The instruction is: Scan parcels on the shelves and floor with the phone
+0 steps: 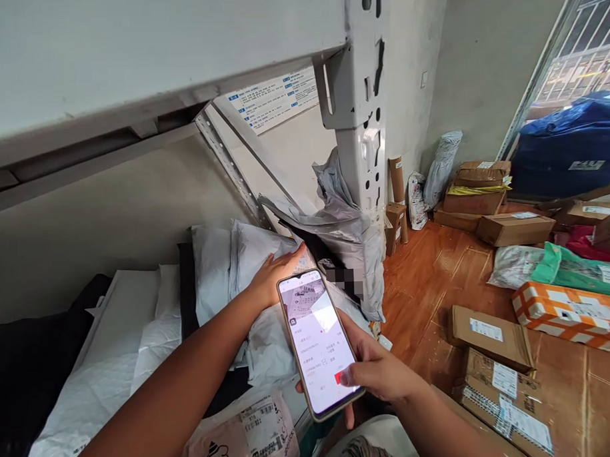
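My right hand (372,366) holds a phone (322,348) upright near the middle, its thumb on a red button low on the lit screen. The screen shows a camera picture of a label above lines of text. Beyond the phone, my left hand (281,272) reaches to a package with a printed label (303,258) among the grey and white mailer bags (256,253). Its fingers are partly extended on the package; the phone hides part of the hand, so its grip is unclear. A pink printed mailer (247,434) lies below the phone.
A metal shelf beam (159,53) crosses overhead, joined to a perforated upright post (364,120). Cardboard boxes (489,332), an orange-and-white taped box (573,312) and a green bag (561,266) lie on the wooden floor (422,284) at right. A large blue bag (567,146) stands behind.
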Action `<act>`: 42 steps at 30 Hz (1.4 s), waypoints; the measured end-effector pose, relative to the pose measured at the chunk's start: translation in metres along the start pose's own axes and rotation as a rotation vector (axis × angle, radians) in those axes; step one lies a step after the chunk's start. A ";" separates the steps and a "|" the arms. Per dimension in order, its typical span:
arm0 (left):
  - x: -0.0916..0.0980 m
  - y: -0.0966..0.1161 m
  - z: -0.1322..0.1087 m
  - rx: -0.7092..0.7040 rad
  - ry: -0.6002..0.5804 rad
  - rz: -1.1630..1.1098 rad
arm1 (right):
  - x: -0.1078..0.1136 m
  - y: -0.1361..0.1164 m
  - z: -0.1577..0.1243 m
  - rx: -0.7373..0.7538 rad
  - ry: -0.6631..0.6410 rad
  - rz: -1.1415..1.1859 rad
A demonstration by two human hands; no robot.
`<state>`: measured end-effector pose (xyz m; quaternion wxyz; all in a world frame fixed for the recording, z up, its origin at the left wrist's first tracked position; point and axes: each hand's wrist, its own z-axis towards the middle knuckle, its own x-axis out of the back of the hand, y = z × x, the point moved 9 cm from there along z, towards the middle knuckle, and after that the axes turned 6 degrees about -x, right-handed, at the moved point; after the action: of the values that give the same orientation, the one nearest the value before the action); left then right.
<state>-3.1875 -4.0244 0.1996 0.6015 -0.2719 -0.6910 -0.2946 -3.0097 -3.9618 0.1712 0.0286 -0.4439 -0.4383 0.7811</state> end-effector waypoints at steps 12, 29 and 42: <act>0.041 0.036 -0.007 -0.188 0.237 0.252 | -0.026 0.010 -0.001 0.012 -0.010 0.094; 0.030 0.117 -0.085 -0.604 -0.165 0.495 | 0.037 -0.009 -0.085 0.079 0.082 0.187; 0.052 0.100 -0.082 -0.245 -0.116 0.174 | 0.008 -0.019 -0.024 0.109 0.032 0.236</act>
<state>-3.0662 -4.0161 0.2681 0.5461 -0.4187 -0.6574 -0.3070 -3.0036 -3.9305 0.1738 -0.0322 -0.5026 -0.3396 0.7943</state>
